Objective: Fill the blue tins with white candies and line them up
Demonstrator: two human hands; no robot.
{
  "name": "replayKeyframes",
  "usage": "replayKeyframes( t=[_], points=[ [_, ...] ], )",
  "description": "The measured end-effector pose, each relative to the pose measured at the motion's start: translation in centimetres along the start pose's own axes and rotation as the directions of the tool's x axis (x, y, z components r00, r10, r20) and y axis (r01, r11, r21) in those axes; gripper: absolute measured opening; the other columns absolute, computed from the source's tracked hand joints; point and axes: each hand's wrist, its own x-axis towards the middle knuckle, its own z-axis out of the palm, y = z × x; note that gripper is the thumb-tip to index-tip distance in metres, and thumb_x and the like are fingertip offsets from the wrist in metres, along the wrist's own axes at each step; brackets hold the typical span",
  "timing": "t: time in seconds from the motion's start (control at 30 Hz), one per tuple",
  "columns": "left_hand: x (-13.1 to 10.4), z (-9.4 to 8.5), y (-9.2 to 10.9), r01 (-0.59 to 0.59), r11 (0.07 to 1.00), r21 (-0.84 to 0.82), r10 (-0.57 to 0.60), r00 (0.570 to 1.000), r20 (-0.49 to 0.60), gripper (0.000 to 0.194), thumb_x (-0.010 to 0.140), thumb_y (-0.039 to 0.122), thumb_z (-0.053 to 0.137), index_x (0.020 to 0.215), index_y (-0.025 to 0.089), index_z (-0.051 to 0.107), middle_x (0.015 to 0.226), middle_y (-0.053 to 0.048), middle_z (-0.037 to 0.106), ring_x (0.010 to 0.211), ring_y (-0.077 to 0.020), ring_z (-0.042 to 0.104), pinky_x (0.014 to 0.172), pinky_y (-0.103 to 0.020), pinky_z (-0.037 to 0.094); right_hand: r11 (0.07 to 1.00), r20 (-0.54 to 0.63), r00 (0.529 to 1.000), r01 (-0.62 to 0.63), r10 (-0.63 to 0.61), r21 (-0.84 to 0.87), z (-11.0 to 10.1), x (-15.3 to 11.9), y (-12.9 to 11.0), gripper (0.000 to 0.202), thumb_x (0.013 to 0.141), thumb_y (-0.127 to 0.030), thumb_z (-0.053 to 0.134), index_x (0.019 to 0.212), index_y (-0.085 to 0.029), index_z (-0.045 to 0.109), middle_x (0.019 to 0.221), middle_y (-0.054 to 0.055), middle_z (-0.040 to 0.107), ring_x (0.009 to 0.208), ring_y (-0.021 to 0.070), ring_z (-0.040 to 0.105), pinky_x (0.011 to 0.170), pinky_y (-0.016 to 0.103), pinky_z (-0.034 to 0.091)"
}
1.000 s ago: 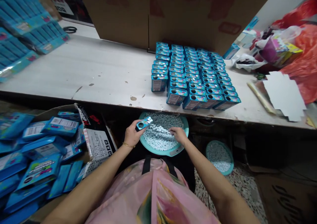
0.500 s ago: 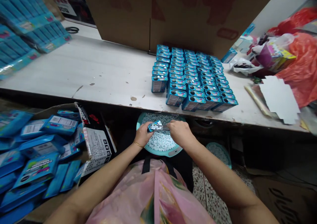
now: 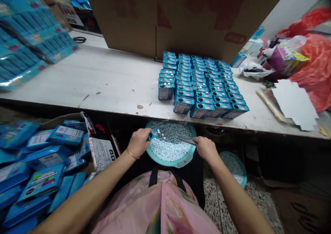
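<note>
Turquoise and round: a basin full of small pale pellets, set between the two hands, below the near edge of a white worktop. At the basin's left side, a small blue box, gripped in the left hand by the outer end. Shows a narrow, tilted face, long axis sloping from lower left, at the grip, up to the right, over the pellets. Has a few pellets at and just beside the inner end; too small to tell how full inside. From the right, a slim metal scoop, held by the handle end in the closed right hand, beside the basin's right rim. Points leftward, nearly level across the view, roughly towards the blue box. Stops short of the blue box, with pellets showing between; cannot tell whether touching those below. Nearest the blue box: the left hand, in full contact; on the opposite side of the basin, the right hand. Beyond, on the worktop, upright blue cartons in close rows, ahead and mostly to the right.
</note>
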Motion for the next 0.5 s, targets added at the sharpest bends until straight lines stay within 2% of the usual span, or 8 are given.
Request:
replayKeyframes(
  t=[0.13, 0.27, 0.37, 0.5],
  points=[
    [0.9, -3.0, 0.7, -0.050, 0.978, -0.202, 0.041, 0.998, -0.047, 0.035, 0.071, 0.023, 0.054, 0.105, 0.019, 0.051, 0.096, -0.004, 0.059, 0.088, -0.0173, 0.053, 0.079, -0.030, 0.043, 0.996, -0.028, 0.999, -0.014, 0.017, 0.091, 1.4, 0.3, 0.4, 0.036, 0.083, -0.019, 0.030, 0.100, -0.031, 0.060, 0.096, 0.003, 0.062, 0.088, 0.0179, 0.056, 0.067, 0.025, 0.036],
    [4.7, -5.3, 2.0, -0.052, 0.920, -0.389, 0.004, 0.993, -0.122, 0.035, 0.070, 0.033, 0.057, 0.102, 0.019, 0.052, 0.089, -0.001, 0.059, 0.078, -0.0139, 0.055, 0.072, -0.026, 0.045, 0.987, -0.033, 0.999, -0.026, 0.032, 0.158, 1.7, 0.4, 0.4, 0.035, 0.083, -0.019, 0.032, 0.100, -0.031, 0.060, 0.097, 0.003, 0.062, 0.089, 0.0169, 0.056, 0.067, 0.023, 0.035],
    [9.2, -5.4, 1.9, -0.083, 0.901, -0.425, -0.006, 0.979, -0.205, 0.036, 0.067, 0.037, 0.060, 0.097, 0.018, 0.054, 0.086, -0.001, 0.057, 0.076, -0.0133, 0.054, 0.068, -0.025, 0.045, 0.980, -0.029, 0.999, -0.032, 0.039, 0.195, 2.0, 0.3, 0.3, 0.035, 0.083, -0.020, 0.031, 0.102, -0.031, 0.060, 0.099, 0.003, 0.062, 0.090, 0.0162, 0.056, 0.068, 0.022, 0.035],
    [14.6, -3.9, 0.2, -0.124, 0.869, -0.478, 0.014, 0.974, -0.228, 0.041, 0.060, 0.034, 0.065, 0.097, 0.018, 0.055, 0.094, -0.003, 0.053, 0.083, -0.0145, 0.054, 0.069, -0.025, 0.047, 0.965, -0.068, 0.997, -0.002, 0.020, 0.264, 2.6, 0.0, 0.4, 0.035, 0.082, -0.020, 0.032, 0.099, -0.032, 0.060, 0.097, 0.002, 0.063, 0.089, 0.0159, 0.057, 0.067, 0.022, 0.035]
  ],
)
